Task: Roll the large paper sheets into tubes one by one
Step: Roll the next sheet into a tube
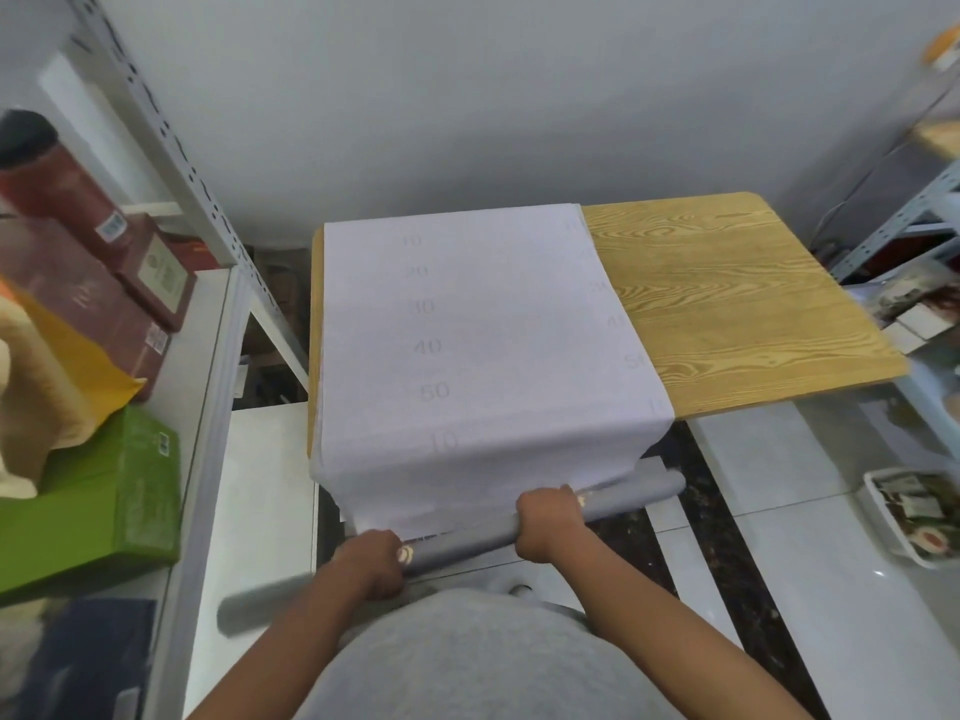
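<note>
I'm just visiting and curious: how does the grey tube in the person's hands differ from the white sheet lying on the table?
The grey tube is rolled tight; the white sheet lies flat. The tube is held off the table edge by the left hand and right hand, while the sheet rests on the wooden table, its near end hanging over. The sheet shows printed numbers; the tube looks plain.

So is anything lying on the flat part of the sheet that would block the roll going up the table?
Nothing visible does. Both the left hand and right hand grip the grey rolled tube below the table's near edge, and the white paper sheet ahead lies bare on the wooden table.
</note>
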